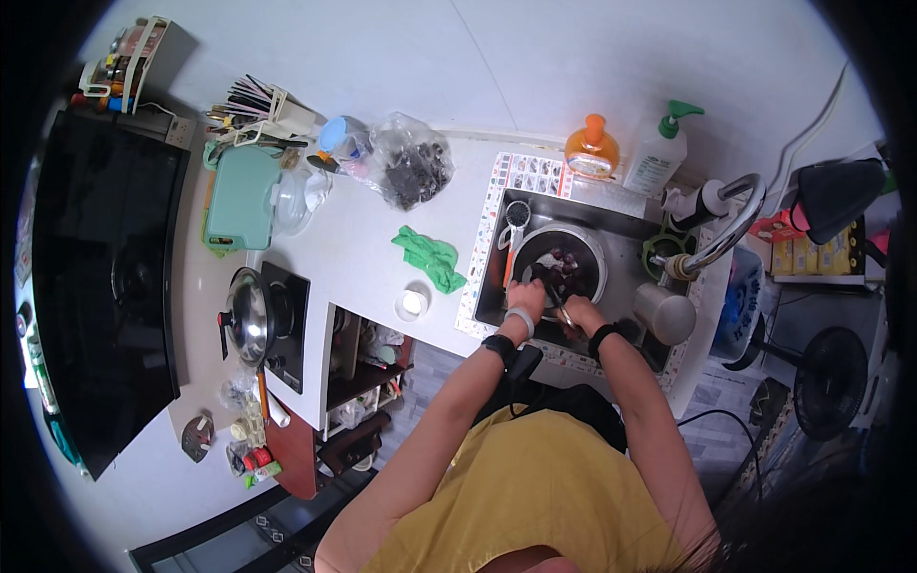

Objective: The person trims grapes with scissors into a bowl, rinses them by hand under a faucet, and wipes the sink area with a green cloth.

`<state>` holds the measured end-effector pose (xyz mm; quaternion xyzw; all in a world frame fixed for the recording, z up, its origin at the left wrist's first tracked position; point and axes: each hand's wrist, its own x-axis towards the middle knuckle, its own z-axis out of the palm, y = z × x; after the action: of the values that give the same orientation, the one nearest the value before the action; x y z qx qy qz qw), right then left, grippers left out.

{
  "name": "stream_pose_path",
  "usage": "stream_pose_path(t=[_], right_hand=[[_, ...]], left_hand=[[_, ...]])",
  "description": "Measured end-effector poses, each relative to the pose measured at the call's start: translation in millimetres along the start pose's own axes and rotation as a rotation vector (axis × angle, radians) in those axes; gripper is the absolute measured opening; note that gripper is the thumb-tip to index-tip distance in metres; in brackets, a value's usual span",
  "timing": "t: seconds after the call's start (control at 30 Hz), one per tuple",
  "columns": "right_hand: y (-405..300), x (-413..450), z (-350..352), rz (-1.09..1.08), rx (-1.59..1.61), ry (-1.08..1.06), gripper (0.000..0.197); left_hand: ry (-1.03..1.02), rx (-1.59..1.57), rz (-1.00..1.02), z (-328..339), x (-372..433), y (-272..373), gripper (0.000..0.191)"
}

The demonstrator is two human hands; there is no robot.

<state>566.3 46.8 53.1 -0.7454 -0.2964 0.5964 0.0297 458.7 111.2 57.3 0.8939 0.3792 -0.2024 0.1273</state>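
In the steel sink (616,229) stands a round metal pot (600,251) with dark red, rounded pieces of food (566,261) in it. My left hand (526,297) is over the pot's near left edge, its fingers closed around something dark that I cannot make out. At the near right edge, my right hand (579,315) grips a slim metal tool (561,306), perhaps scissors or a knife, which points into the pot. Left of the pot lean a round-headed brush (517,213) and an orange handle (509,265).
A chrome faucet (745,222) arches over the sink's right side. Behind stand an orange soap bottle (592,150) and a white pump bottle (658,157). A green cloth (430,259), a small white cup (411,304) and a plastic bag (415,168) lie left. A lidded pan (251,315) sits farther left.
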Motion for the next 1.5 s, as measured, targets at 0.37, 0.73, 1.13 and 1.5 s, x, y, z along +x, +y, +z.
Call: stream_pose_path(t=[0.37,0.73,1.13,1.5], right_hand=[[10,2,-7,-0.038,0.166,-0.002,0.025],[21,0,-9,-0.286,-0.474,0.233,0.043],[4,-19,-22,-0.214,-0.517,0.227,0.045],[3,-12,-21,-0.209,-0.464,0.204,0.050]], left_hand=[[-0.011,0.083,0.056,5,3,-22,0.014],[0.139,0.185,0.114,12,-7,-51,0.008],[0.331,0.246,0.309,5,-6,-53,0.007],[0.373,0.265,0.492,2,-7,-42,0.008]])
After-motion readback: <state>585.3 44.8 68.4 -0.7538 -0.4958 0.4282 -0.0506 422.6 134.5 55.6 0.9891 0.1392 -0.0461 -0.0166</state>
